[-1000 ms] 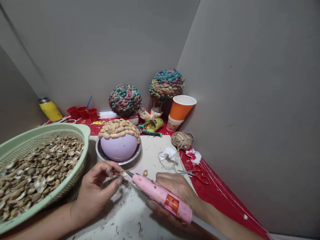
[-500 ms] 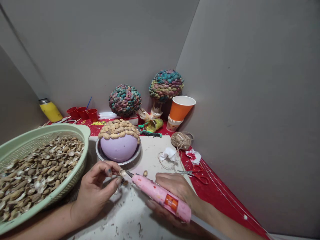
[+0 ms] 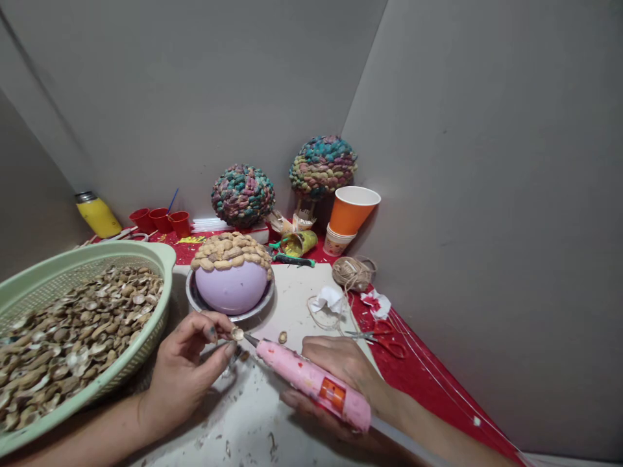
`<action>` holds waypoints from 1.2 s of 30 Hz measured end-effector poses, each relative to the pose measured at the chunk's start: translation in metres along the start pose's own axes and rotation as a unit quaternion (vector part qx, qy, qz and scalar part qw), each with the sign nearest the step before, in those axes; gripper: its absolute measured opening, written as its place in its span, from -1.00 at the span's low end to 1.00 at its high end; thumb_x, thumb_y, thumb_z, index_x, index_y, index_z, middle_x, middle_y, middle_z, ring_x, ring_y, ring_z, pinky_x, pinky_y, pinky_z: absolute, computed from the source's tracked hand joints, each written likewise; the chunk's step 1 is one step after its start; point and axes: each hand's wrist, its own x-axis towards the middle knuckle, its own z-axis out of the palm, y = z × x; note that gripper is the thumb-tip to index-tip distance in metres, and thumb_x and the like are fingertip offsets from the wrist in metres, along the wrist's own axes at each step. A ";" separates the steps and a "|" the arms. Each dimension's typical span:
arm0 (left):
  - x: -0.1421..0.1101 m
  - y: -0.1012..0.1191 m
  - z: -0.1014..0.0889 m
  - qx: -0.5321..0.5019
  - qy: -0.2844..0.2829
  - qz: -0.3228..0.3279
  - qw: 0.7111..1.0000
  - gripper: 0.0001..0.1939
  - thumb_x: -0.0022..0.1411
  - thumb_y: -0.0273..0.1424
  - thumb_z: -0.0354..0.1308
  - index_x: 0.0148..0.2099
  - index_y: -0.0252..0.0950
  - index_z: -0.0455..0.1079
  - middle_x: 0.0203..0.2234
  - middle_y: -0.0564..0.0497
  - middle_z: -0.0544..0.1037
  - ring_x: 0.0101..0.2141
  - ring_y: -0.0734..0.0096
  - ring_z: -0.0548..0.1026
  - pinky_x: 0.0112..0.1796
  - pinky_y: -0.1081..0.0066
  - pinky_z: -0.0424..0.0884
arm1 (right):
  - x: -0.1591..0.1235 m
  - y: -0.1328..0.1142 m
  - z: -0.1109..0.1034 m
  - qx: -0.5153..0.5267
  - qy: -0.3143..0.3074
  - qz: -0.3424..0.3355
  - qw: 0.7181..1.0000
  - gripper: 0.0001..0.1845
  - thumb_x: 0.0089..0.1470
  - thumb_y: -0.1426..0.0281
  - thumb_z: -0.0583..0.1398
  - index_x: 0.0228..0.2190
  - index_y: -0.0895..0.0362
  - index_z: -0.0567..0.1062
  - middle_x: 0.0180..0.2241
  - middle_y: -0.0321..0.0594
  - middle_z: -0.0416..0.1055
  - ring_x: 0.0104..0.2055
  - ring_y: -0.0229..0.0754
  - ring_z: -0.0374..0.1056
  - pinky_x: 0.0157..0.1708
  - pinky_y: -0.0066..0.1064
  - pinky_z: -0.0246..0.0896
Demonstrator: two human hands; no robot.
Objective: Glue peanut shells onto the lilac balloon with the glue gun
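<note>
Between thumb and fingers, my left hand (image 3: 189, 357) pinches a peanut shell (image 3: 237, 334), its pale hollow side toward the right. My right hand (image 3: 341, 370) is wrapped round a pink hot glue gun (image 3: 311, 383), whose dark nozzle is at the shell's edge; whether they touch I cannot tell. Just beyond the hands, a lilac balloon (image 3: 231, 287) rests in a metal bowl (image 3: 268, 299). Rows of peanut shells (image 3: 228, 250) cover its upper part.
A green colander (image 3: 168, 259) full of shells stands at left. Behind are two coloured shell-covered balls (image 3: 243, 194), red cups (image 3: 180, 224), an orange paper cup (image 3: 351, 211) and a yellow bottle (image 3: 100, 217). Twine (image 3: 353, 274) and scissors (image 3: 384, 338) lie at right.
Almost nothing differs. The shell in my left hand has shifted very slightly left, and the glue gun's tip stays beside it.
</note>
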 end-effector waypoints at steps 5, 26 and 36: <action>-0.001 0.000 -0.001 0.004 -0.001 0.003 1.000 -0.76 0.10 -0.65 0.21 -0.38 -0.21 0.28 -0.37 0.10 0.53 -0.32 0.53 0.51 -0.24 0.57 0.46 | 0.000 0.003 0.003 0.002 0.012 -0.024 1.000 -0.54 0.26 0.17 0.07 -0.63 0.09 0.26 -0.66 -0.35 0.14 -0.65 -0.30 0.05 -0.64 -0.40 -0.11; 0.001 0.001 -0.001 0.047 0.002 0.010 0.999 -0.78 0.09 -0.61 0.21 -0.38 -0.19 0.28 -0.39 0.11 0.54 -0.33 0.53 0.52 -0.26 0.62 0.48 | 0.002 0.003 0.004 0.042 0.015 -0.009 0.999 -0.55 0.20 0.16 0.10 -0.63 0.10 0.18 -0.65 -0.42 0.06 -0.63 -0.36 -0.03 -0.62 -0.47 -0.17; 0.000 0.000 -0.001 0.047 0.005 0.022 0.999 -0.78 0.08 -0.61 0.21 -0.39 -0.19 0.28 -0.40 0.10 0.53 -0.35 0.52 0.52 -0.28 0.60 0.47 | 0.000 0.005 0.008 0.076 0.008 -0.014 0.997 -0.59 0.23 0.18 0.04 -0.59 0.10 0.23 -0.61 -0.38 0.09 -0.60 -0.31 0.03 -0.57 -0.42 -0.05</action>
